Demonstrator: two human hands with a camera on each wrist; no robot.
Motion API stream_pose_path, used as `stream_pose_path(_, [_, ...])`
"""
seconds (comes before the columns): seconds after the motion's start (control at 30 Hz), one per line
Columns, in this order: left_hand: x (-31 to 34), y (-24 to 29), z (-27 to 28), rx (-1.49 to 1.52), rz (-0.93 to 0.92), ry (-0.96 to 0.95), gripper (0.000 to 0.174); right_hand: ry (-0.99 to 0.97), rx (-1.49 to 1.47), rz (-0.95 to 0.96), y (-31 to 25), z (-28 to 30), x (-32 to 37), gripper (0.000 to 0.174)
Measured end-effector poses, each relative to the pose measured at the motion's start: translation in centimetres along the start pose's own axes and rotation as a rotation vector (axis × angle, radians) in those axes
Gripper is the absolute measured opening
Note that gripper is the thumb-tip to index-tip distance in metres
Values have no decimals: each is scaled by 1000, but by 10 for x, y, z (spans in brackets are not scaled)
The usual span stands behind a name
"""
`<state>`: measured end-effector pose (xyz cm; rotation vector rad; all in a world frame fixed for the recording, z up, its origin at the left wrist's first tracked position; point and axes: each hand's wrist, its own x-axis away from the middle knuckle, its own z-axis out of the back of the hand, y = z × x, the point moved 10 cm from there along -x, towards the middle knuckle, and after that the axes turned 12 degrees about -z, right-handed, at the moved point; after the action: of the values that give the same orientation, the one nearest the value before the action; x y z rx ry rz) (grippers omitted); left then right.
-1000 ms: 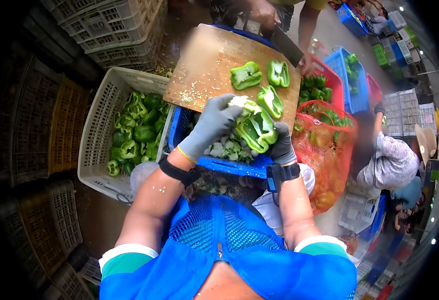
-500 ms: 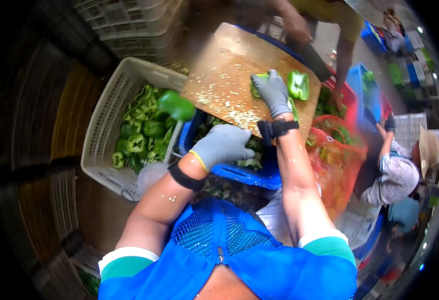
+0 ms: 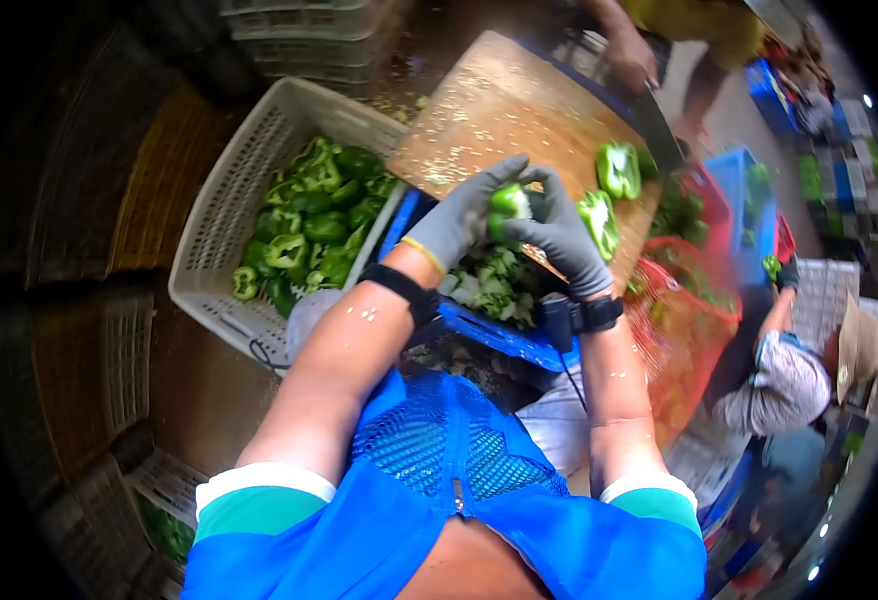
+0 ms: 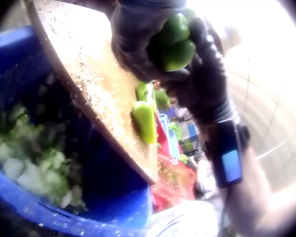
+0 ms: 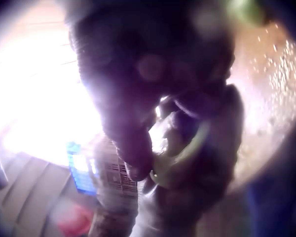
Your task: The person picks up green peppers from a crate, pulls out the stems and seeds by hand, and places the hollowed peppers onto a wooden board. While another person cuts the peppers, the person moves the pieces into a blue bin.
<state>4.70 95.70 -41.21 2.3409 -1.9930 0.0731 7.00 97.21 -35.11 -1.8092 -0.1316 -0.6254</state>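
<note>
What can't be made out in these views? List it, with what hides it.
- Head view: the inner side of the green bell pepper piece, covered by the grey-gloved left hand and right hand.
- Right wrist view: nearly everything, lost to blur and glare.
- Left wrist view: the pale scraps in the blue plastic crate, blurred.
- Head view: the second person at the top edge, cut off.

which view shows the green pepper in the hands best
Left wrist: the green pepper is close and large. Head shows it small, gripped by left hand and right hand. Right wrist is too blurred.
</note>
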Motion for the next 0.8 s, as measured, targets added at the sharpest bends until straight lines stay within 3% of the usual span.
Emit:
stream_pose_path(0.03, [-4, -3, -1, -28, -57, -10, 32, 10, -27, 43, 2, 1, 8, 57])
stream_pose_path(0.13, [-2, 8, -7, -315, -294, 156, 25, 282, 159, 268, -9, 6, 37, 54])
stream_pose_path(0.17, [3, 15, -12, -401, -371, 214, 24, 471, 394, 490, -19, 7, 52, 46])
stream_pose_path(0.23, [19, 37, -13, -611, -531, 397, 28, 808, 509, 411, -21, 11, 85, 33])
stream_pose_path(0.27, [29, 49, -15, -665, -638, 472, 30, 870, 448, 428, -13, 20, 91, 23])
stream_pose_path(0.37, [69, 111, -52, -1040, -930, 588, 41, 434, 444, 21, 26, 19, 72, 27])
stream_pose_path(0.4, [87, 137, -75, -1533, -1031, 614, 47, 155, 592, -116, 44, 14, 67, 36])
stream_pose_path(0.43, [97, 150, -100, -2034, -1110, 608, 53, 103, 687, 30, 42, 22, 68, 43])
stream_pose_path(0.47, [102, 158, -104, -2312, -910, 764, 59, 350, 765, -110, 39, 62, 69, 47])
stream_pose_path(0.5, [110, 163, -104, -2567, -666, 933, 64, 644, 801, 10, 32, 108, 62, 50])
stream_pose_path(0.53, [112, 168, -98, -2573, -642, 956, 67, 871, 828, -48, 23, 148, 61, 53])
stream_pose_path(0.6, [96, 160, -92, -2359, -737, 727, 67, 1068, 1043, -221, 17, 182, 41, 54])
stream_pose_path(0.67, [65, 142, -75, -1992, -736, 396, 64, 1136, 1100, -257, 32, 188, 17, 51])
stream_pose_path(0.7, [53, 129, -62, -1957, -736, 357, 58, 1175, 1130, -276, 34, 188, 12, 50])
stream_pose_path(0.77, [24, 99, -14, -1395, -505, 358, 57, 880, 971, -204, 39, 165, -6, 48])
stream_pose_path(0.8, [25, 81, -10, -1239, -337, 451, 61, 695, 687, -43, 47, 150, -15, 47])
